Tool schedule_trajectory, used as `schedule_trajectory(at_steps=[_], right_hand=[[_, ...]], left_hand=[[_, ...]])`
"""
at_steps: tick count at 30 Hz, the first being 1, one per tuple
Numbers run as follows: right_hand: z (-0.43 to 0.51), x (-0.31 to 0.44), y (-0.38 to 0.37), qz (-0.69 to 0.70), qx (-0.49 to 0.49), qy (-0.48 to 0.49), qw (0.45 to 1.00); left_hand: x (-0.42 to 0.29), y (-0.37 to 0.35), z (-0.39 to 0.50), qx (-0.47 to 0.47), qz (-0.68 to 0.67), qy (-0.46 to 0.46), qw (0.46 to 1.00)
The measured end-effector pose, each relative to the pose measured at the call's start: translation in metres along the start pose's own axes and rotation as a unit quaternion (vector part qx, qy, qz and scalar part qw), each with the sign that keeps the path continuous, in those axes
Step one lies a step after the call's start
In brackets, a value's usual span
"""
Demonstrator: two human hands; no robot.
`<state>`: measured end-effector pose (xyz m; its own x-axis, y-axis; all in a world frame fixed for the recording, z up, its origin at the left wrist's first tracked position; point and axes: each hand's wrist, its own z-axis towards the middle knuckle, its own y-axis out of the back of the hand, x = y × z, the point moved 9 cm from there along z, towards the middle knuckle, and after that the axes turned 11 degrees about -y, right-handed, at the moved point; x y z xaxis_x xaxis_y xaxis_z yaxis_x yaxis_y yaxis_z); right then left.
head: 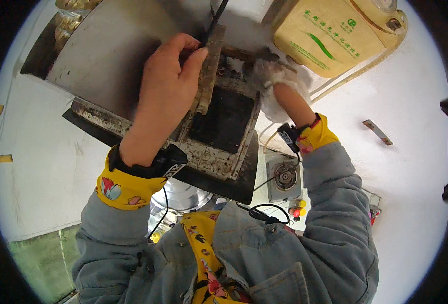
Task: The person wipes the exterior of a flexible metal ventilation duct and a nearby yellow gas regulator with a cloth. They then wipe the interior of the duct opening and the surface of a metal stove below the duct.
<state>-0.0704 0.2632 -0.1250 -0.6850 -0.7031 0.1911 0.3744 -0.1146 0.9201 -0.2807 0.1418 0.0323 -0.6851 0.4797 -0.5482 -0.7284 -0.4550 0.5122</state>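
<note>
My left hand point(169, 83) is raised at the upper middle, with thumb and forefinger closed on the edge of a long, grime-covered strip point(210, 72). A dark rod point(217, 19) runs up from beside these fingertips. Under the strip lies the greasy body of what looks like a range hood point(205, 159), with a dark square panel point(224, 117). To the right, my right hand point(290, 100) holds a crumpled white cloth point(275, 81) against the hood's far right part; the cloth hides its fingers. Both wrists wear black strapped devices with cables.
A yellowed plastic tank point(330, 38) with a gauge and hose hangs on the wall at upper right. Below are a gas burner point(285, 178), small bottles point(298, 211) and a shiny metal vessel point(182, 195). The hood's dark lower edge point(252, 182) juts out between the arms.
</note>
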Motion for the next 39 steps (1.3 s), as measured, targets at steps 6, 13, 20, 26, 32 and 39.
schedule_trajectory(at_steps=[6, 13, 20, 26, 32, 39], right_hand=[[0.051, 0.042, -0.028, 0.008, -0.022, 0.004, 1.000], [0.076, 0.055, -0.034, 0.009, -0.039, 0.020, 0.999], [0.098, 0.058, -0.092, -0.055, 0.021, -0.009, 0.998], [0.061, 0.031, -0.048, 0.142, 0.053, -0.011, 0.988], [0.068, 0.059, -0.057, 0.022, -0.017, 0.018, 0.999], [0.051, 0.099, -0.059, -0.083, 0.062, 0.127, 0.986]], left_hand=[[-0.002, 0.000, 0.003, 0.010, 0.026, -0.002, 1.000], [0.000, -0.003, 0.004, 0.018, 0.017, 0.017, 1.000], [0.000, -0.005, 0.005, 0.017, 0.022, 0.012, 1.000], [-0.002, -0.003, 0.008, 0.011, 0.068, -0.017, 0.997], [-0.001, -0.009, 0.006, 0.006, 0.035, 0.009, 0.999], [-0.002, -0.010, 0.008, 0.020, 0.038, 0.024, 0.999]])
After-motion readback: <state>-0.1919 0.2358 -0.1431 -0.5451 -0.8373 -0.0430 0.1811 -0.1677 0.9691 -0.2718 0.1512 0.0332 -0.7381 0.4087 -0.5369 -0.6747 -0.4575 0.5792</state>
